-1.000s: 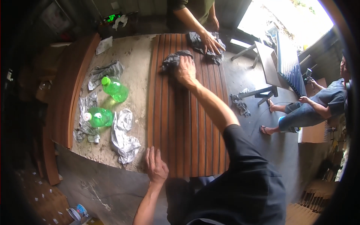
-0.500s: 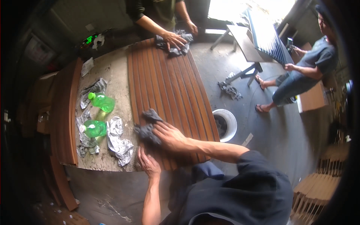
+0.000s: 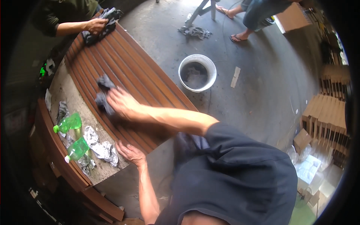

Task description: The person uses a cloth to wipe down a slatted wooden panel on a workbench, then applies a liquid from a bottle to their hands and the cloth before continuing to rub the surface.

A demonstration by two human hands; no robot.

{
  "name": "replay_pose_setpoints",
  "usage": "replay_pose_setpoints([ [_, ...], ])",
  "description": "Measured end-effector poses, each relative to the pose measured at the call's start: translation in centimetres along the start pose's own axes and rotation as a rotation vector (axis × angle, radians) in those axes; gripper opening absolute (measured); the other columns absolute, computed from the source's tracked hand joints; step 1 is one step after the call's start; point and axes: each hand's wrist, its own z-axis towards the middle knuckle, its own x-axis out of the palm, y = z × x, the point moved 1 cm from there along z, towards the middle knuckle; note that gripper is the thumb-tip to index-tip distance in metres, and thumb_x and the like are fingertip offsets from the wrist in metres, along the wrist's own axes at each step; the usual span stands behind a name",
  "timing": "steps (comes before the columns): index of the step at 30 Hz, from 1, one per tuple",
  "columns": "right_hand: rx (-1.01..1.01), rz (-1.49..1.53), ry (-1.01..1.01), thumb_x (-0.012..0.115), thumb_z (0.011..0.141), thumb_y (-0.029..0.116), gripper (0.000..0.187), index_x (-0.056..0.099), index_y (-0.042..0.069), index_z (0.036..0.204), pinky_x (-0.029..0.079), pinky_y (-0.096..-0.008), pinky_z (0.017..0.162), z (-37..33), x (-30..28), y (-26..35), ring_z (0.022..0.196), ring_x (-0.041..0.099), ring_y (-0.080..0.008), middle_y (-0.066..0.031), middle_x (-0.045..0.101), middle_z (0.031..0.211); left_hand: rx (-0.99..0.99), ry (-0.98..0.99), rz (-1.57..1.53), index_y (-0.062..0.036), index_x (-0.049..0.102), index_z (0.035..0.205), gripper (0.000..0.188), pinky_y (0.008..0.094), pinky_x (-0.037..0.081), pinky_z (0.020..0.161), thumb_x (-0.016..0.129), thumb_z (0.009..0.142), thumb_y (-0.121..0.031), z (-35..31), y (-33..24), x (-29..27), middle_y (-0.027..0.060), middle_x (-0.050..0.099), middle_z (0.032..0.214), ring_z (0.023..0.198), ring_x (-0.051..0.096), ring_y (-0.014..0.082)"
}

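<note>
A brown grooved slatted panel (image 3: 150,80) lies flat on a worn worktable. Under the fingers of my right hand (image 3: 125,104), a bunched dark grey rag (image 3: 103,103) is pressed onto the slats; the hand is slightly blurred. My left hand (image 3: 130,153) rests on the panel's near left corner, fingers stretched out and holding nothing. A co-worker's hand (image 3: 96,26) at the far end holds another dark rag (image 3: 109,20) against the panel.
Two green bottles (image 3: 78,148) and crumpled pale rags (image 3: 100,147) lie on the bare tabletop (image 3: 77,88) left of the panel. A white bucket (image 3: 197,88) stands on the floor to the right. Stacked brown boards (image 3: 325,108) are at far right.
The view has turned, bringing the bucket toward the middle. My right hand and its rag have slid farther along the slats, away from my left hand, which stays at the corner.
</note>
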Motion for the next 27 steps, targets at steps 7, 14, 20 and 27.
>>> replay_pose_setpoints([
  [7, 0.053, -0.242, 0.223, 0.068, 0.074, 0.015, 0.064, 0.051, 0.001, 0.134, 0.033, -0.0582, 0.114, -18.0, -13.3, 4.0, 0.136, 0.046, -0.038, -0.0223, 0.054, 0.137, 0.013, -0.021, -0.054, 0.008, 0.049, 0.131, 0.04, 0.0532, 0.036, 0.109, 0.04, 0.104, -0.02, 0.6, -1.1, -0.1, 0.0295, 0.045, 0.138, 0.129, 0.045, 0.0455],
  [14, 0.204, -0.342, -0.065, 0.068, 0.076, 0.014, 0.064, 0.048, -0.002, 0.135, 0.035, -0.0511, 0.113, -4.5, -15.0, -8.6, 0.133, 0.045, -0.0445, -0.0267, 0.051, 0.138, 0.004, -0.038, -0.113, 0.0085, 0.047, 0.133, 0.038, 0.0529, 0.034, 0.111, 0.041, 0.102, -0.014, 0.2, -0.8, 0.3, 0.03, 0.042, 0.141, 0.133, 0.041, 0.0459],
  [20, 0.321, -0.394, -0.023, 0.064, 0.073, 0.011, 0.072, 0.045, -0.004, 0.141, 0.036, -0.0508, 0.113, -13.7, -14.6, -0.9, 0.137, 0.042, -0.0447, -0.0269, 0.048, 0.142, 0.0, -0.041, -0.198, 0.0093, 0.046, 0.134, 0.039, 0.0535, 0.033, 0.113, 0.042, 0.101, -0.01, 0.2, -0.7, 0.4, 0.031, 0.039, 0.144, 0.135, 0.039, 0.0463],
  [27, 0.41, -0.51, 0.082, 0.064, 0.074, 0.011, 0.067, 0.049, -0.002, 0.138, 0.03, -0.0476, 0.118, -18.0, -13.6, 6.1, 0.14, 0.04, -0.0387, -0.0243, 0.05, 0.143, 0.07, -0.065, -0.084, 0.0043, 0.051, 0.135, 0.04, 0.0551, 0.033, 0.111, 0.043, 0.1, -0.014, 0.0, 0.1, 0.0, 0.0245, 0.044, 0.145, 0.132, 0.043, 0.0448],
])
